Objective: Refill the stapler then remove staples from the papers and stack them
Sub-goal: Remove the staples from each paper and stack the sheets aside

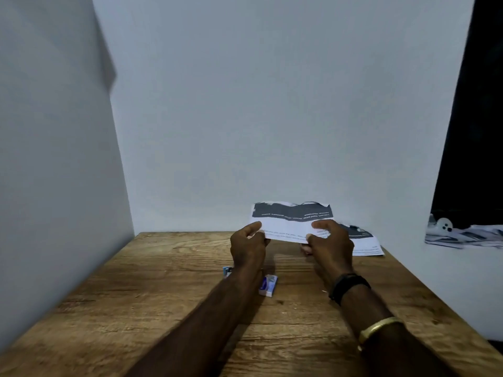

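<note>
Left hand (pixel 249 247) pinches near-left edge of paper (pixel 288 224); right hand (pixel 328 244) pinches near-right edge. Paper held above far end of counter (pixel 163 281), long axis left-right between hands. Second sheet (pixel 364 244) lies flat just beyond right hand, which is nearer. Staple not discernible. Staple box (pixel 268 285) sits beside left forearm.

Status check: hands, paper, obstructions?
Left hand and right hand both grip one paper, raised over the table. Second paper flat behind right hand. Small box by left forearm, nothing blocking.
</note>
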`<state>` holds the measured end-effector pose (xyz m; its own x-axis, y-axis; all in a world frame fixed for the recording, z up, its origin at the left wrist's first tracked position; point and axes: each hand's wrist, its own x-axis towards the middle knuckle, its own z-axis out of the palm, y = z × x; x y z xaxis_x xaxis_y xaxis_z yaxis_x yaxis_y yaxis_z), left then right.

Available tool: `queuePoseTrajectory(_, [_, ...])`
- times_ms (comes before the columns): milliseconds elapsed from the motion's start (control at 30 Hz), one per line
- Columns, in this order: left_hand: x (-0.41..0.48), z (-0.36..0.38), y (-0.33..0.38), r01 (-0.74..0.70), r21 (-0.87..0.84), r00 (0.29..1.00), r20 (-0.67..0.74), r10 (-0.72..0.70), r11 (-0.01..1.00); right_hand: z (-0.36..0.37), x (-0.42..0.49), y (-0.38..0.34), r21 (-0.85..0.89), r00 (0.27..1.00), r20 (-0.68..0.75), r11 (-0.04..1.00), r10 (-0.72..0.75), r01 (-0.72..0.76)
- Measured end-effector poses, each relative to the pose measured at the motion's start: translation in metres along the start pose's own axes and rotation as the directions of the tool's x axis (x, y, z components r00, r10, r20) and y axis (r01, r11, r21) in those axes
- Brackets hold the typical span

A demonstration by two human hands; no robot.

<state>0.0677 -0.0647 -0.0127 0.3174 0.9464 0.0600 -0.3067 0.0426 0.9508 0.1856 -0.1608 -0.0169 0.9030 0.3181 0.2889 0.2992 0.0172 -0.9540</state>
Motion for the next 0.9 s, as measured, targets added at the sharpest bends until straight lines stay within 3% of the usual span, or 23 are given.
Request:
queuePoseTrajectory(200, [0.004,0.046,-0.020,-0.015,0.082,0.999,0.033,0.012,0.996,-0.041,0.033,0.011,-0.062,0.994,-0.110,0.998,-0.011,0.004])
queuePoseTrajectory(400, [0.005,0.075,-0.031,-0.127,0.296,0.988,0.126,0.093,0.947,-0.058,0.062,0.029,-0.040,0.963,-0.268,0.999,-0.028,0.018])
queuePoseTrajectory(500, [0.011,0.084,-0.039,-0.112,0.389,0.982,0.182,0.043,0.915,-0.059,0.073,0.041,-0.089,0.964,-0.265,0.996,-0.006,-0.018])
queuePoseTrajectory(633, [0.020,0.092,-0.050,0.020,0.450,0.961,0.237,-0.142,0.893,-0.061,0.083,0.050,-0.149,0.962,-0.269,0.984,0.054,-0.097])
queuePoseTrajectory(900, [0.022,0.102,-0.061,-0.047,0.605,0.957,0.254,-0.137,0.794,-0.059,0.086,0.061,-0.263,0.965,-0.187,0.937,0.183,-0.229])
